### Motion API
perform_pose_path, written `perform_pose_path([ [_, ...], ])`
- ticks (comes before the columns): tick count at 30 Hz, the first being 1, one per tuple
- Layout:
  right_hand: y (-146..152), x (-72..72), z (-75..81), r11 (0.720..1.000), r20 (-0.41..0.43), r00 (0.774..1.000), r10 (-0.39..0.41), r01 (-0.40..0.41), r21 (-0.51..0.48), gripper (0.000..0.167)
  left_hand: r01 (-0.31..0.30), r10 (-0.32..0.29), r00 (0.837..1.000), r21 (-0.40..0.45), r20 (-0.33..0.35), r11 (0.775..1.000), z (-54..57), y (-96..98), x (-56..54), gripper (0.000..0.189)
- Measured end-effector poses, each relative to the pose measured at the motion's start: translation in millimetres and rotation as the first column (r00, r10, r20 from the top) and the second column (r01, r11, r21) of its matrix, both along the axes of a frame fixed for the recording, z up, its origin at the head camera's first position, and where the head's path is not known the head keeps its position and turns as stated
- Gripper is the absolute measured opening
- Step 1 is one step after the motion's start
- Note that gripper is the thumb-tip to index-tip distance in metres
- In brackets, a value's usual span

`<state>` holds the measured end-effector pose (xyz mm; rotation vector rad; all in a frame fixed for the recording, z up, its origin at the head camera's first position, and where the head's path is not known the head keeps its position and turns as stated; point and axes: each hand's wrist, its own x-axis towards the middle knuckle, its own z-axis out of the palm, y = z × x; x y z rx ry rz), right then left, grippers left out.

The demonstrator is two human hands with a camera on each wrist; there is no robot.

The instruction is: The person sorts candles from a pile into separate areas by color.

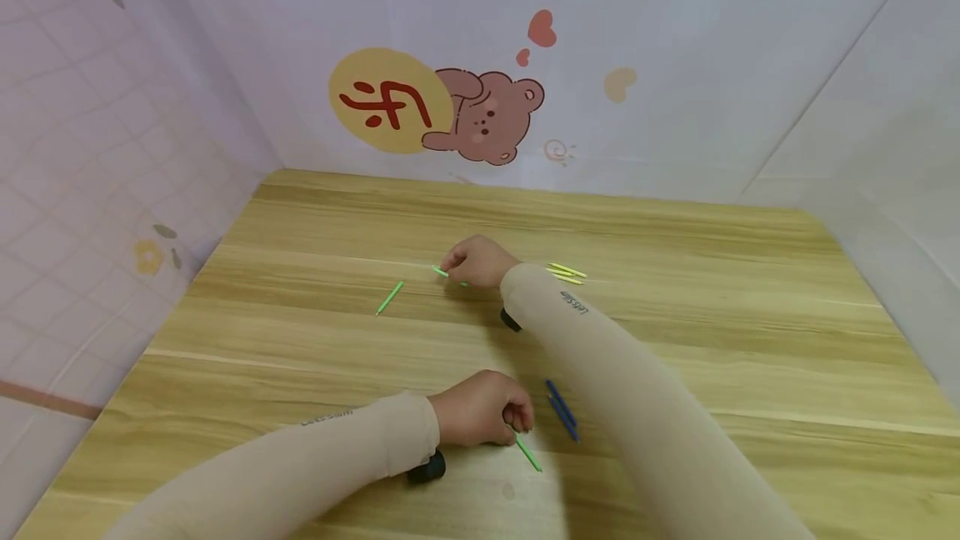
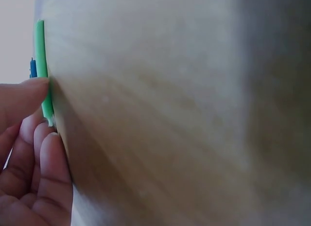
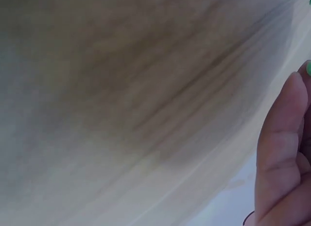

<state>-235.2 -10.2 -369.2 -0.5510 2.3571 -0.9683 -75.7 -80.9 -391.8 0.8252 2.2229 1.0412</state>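
Note:
My left hand is low on the wooden table, its thumb and fingers pinching one end of a slim green stick. In the left wrist view the thumb presses on this green stick, which narrows to a small tip by the fingers. Farther back, my right hand pinches a second green stick, part of which its fingers hide. Only a bit of green shows at the fingertips in the right wrist view. A third green stick lies on the table to the left of the right hand.
Blue sticks lie between the left hand and the right forearm. Several yellow sticks lie just beyond the right wrist. White printed sheets stand behind and beside the table.

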Motion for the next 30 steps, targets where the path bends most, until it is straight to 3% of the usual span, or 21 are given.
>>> perform_pose_path([
  [11,-16.8,-2.2,-6.3,0.995,-0.078,0.995,0.056,-0.05,0.084,0.019,0.027,-0.027,0.999,-0.008,-0.022,1.0,1.2,0.2,-1.8,0.02],
  [30,-42.5,-4.6,-8.5,0.964,-0.172,0.967,0.19,-0.151,0.218,0.019,0.031,-0.034,0.998,-0.057,-0.056,0.998,-0.7,-0.2,-1.0,0.019],
])
